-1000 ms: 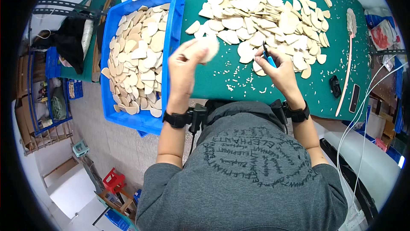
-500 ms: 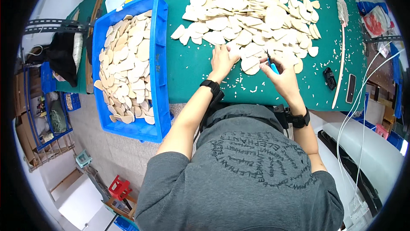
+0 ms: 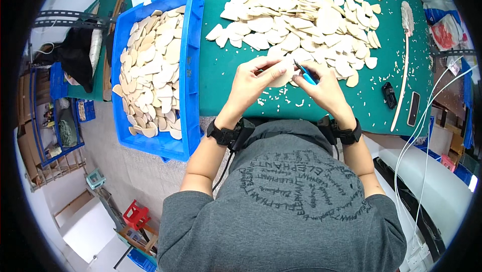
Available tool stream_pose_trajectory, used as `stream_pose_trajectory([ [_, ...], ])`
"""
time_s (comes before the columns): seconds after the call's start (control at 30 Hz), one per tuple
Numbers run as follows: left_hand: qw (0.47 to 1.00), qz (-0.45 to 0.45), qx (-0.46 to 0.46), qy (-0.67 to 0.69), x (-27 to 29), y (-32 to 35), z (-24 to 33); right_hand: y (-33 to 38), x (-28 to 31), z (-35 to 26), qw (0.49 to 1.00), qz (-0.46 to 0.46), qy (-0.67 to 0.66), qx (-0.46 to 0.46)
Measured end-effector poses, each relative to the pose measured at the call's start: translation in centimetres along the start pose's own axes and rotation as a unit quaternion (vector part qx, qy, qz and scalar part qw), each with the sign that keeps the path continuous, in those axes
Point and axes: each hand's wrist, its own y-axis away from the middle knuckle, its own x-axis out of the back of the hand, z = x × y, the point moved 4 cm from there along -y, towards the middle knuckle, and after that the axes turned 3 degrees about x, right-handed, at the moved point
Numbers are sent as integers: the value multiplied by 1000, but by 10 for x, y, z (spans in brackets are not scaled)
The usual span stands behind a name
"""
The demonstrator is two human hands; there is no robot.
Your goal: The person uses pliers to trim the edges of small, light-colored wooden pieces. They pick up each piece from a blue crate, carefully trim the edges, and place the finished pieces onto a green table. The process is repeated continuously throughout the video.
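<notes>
My left hand point(image 3: 252, 82) grips a flat cream piece point(image 3: 284, 77) with a rounded edge between thumb and fingers, just above the near side of the pile. In my right hand point(image 3: 325, 90) is a small blue-handled tool point(image 3: 309, 77) with a dark narrow tip; its exact kind is unclear. The tip points at the piece, close to its right edge; whether they touch I cannot tell. Beyond both hands spreads a heap of similar cream pieces point(image 3: 329, 20), many of them half-round, on the green tabletop point(image 3: 221, 88).
At the left stands a blue crate point(image 3: 193, 66) full of like pieces. Small pale scraps point(image 3: 299, 104) litter the table. On the right lie a long-handled brush point(image 3: 404, 66), a black object point(image 3: 388, 95) and a phone point(image 3: 413, 109). White cables point(image 3: 427, 121) hang beyond the table's right end.
My left hand has drawn back from the pile toward me and now holds up a piece. The right hand with the blue tool has moved left to meet it.
</notes>
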Motion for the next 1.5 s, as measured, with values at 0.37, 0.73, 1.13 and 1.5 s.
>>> stream_pose_trajectory([
  [0.37, 995, 38, -79, -46, 15, 15, 10, -2, -11, -17, 998, -25, 1, 58],
  [0.73, 990, 20, -86, -114, 19, 20, 21, -4, -13, -21, 995, -33, 37, 86],
  [1.13, 988, 83, -82, -104, 60, 30, 18, -5, -20, -5, 999, 2, -52, 13],
  [1.5, 999, -37, 31, 9, 34, 37, 36, -14, -18, -47, 968, -67, -241, 30],
])
